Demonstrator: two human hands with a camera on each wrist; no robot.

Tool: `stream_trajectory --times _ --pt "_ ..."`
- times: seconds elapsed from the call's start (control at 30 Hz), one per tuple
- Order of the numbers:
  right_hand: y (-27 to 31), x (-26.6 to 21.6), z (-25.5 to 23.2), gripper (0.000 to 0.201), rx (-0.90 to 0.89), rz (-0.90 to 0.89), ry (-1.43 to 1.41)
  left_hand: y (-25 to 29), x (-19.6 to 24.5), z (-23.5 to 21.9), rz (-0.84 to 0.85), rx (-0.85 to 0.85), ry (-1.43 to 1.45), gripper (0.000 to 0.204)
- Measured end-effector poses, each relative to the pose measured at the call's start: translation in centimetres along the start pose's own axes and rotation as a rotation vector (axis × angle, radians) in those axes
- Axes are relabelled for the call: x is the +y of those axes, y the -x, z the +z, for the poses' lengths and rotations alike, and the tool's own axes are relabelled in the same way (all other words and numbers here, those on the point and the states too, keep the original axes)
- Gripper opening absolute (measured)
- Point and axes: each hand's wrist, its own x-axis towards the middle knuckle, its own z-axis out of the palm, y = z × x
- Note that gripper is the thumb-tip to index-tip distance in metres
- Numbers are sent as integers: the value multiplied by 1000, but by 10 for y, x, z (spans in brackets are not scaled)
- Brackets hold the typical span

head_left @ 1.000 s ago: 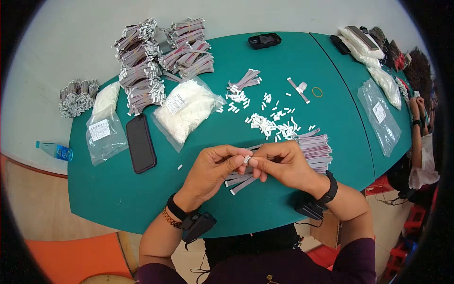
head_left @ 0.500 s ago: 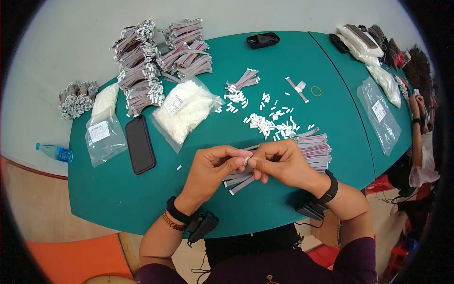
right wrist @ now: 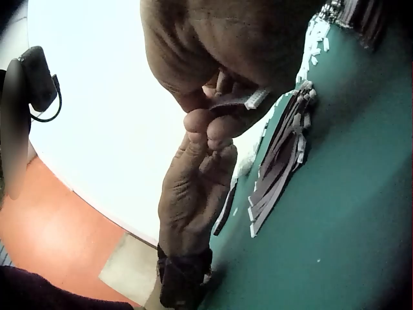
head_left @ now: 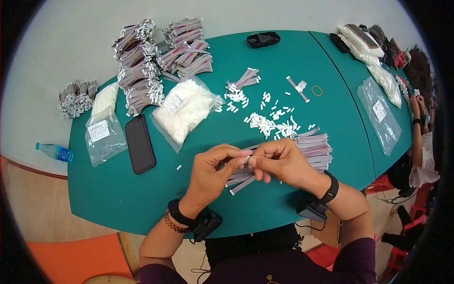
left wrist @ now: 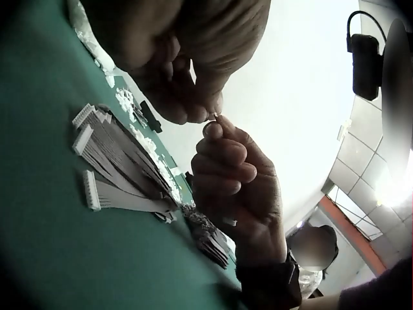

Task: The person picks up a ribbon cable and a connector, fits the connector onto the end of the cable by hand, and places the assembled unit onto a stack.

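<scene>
Both hands meet fingertip to fingertip over the near part of the green table (head_left: 142, 203). My left hand (head_left: 210, 173) pinches a small whitish connector piece (head_left: 246, 161) between thumb and forefinger, mostly covered by the fingertips. Opposite it, my right hand (head_left: 283, 163) pinches a short grey ribbon cable (right wrist: 232, 101), whose free end with a white connector (right wrist: 257, 99) pokes out beneath the palm in the right wrist view. Below the hands lie several loose grey ribbon cables (left wrist: 122, 155) with white connector ends. A neat row of more ribbon cables (head_left: 313, 151) lies beside the right hand.
Loose white connector pieces (head_left: 265, 125) are scattered beyond the hands. Bagged white pieces (head_left: 184, 113), a phone (head_left: 140, 144) and bundled cables (head_left: 139, 71) stand to the left. A black pouch (head_left: 263, 39) lies at the back, an empty plastic bag (head_left: 379, 116) at right.
The hands stay together in nearly the same place, with slight shifts of the fingers. The left wrist has turned a little. The piles on the table look the same.
</scene>
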Motion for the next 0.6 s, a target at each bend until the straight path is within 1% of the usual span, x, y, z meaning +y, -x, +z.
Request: stream_trajectory --times 0.2,0.4,0.5,0.6 --pt "2 1 4 19 34 -58 68 0 -1 2 -6 -1 20 18" --pt "1 2 3 20 22 -51 81 0 -4 2 -24 6 46 18" --pt "0 2 1 20 26 -57 68 -4 1 -4 -60 -80 49 27" --pt "0 2 1 19 14 -69 51 -6 3 0 -52 -12 104 32"
